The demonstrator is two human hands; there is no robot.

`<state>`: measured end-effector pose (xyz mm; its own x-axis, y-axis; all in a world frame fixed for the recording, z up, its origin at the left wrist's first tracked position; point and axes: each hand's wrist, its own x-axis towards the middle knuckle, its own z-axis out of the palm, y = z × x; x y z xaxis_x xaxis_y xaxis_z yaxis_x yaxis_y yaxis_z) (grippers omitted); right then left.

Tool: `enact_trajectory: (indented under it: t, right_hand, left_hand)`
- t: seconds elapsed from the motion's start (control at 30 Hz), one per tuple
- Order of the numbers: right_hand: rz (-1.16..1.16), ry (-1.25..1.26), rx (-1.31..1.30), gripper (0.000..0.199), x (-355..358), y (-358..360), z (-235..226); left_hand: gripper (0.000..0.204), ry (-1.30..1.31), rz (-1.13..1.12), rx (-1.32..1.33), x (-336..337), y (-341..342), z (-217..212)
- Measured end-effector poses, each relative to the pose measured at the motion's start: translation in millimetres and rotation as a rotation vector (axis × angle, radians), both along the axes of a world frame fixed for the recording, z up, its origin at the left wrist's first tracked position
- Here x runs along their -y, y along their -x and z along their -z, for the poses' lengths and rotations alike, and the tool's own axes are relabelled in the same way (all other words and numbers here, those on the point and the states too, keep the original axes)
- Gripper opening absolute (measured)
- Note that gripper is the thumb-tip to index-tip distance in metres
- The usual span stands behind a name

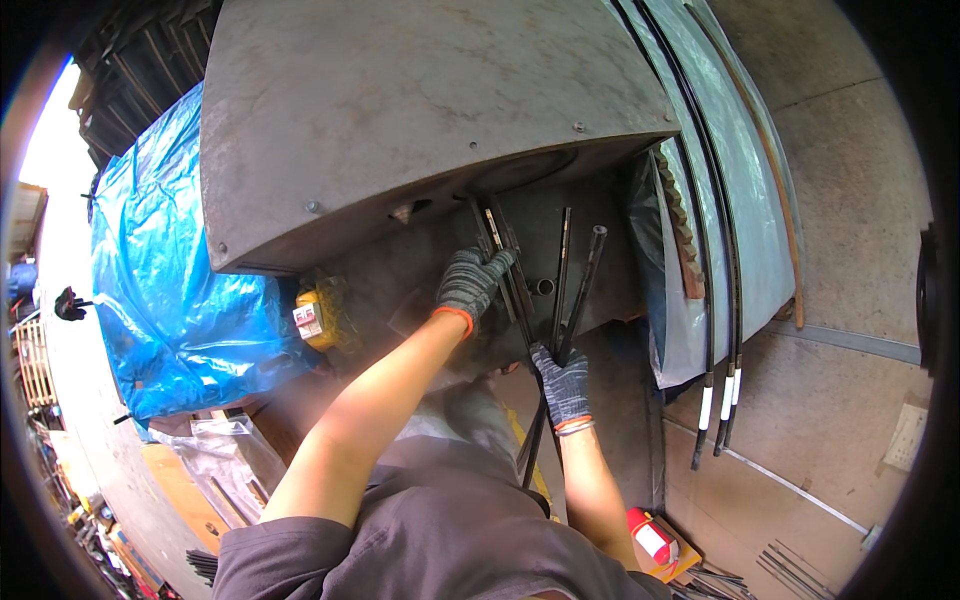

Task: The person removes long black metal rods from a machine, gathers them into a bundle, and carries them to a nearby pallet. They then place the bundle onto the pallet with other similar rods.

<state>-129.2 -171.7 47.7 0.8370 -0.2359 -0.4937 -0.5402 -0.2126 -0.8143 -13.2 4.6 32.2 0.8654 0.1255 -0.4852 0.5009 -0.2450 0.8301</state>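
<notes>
My left hand [470, 282], in a grey knit glove with an orange cuff, grips the upper part of a few thin dark metal rods [500, 250] under the overhang of a big grey steel machine table [400, 110]. My right hand [562, 385], gloved the same way, is closed around long dark rods [578, 290] lower down. These rods run up into the shadowed recess beneath the table and down past my knee.
A blue tarpaulin [170, 290] covers something on the left. A yellow box [318, 315] sits beside the machine. Plastic-wrapped sheets and long black rods with white tips [722, 390] lean on the right. A red spray can [652, 540] lies on the concrete floor.
</notes>
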Motion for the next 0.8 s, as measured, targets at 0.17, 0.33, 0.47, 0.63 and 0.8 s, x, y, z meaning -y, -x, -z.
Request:
enact_trajectory:
  t: [0.17,0.33,0.47,0.63,0.8]
  right_hand:
    - [-0.065,0.017,-0.094,0.018,7.4,-7.7,2.5]
    - [-0.038,-0.021,-0.022,0.015,5.6,-7.6,9.0]
    - [-0.067,-0.028,-0.014,0.011,5.0,-9.1,10.2]
    - [-0.079,-0.065,-0.039,0.016,5.5,-10.6,8.0]
    - [-0.012,-0.060,-0.047,0.010,1.4,-15.0,5.4]
  left_hand:
    - [0.043,0.095,-0.061,-0.004,0.0,-0.3,-6.5]
    - [0.040,0.078,-0.060,-0.029,1.3,-1.1,-10.1]
    - [0.035,0.081,-0.079,0.059,3.2,0.9,11.4]
    - [0.035,0.121,-0.084,0.017,2.7,0.2,16.1]
    - [0.038,0.100,-0.052,-0.045,1.0,-2.9,-3.8]
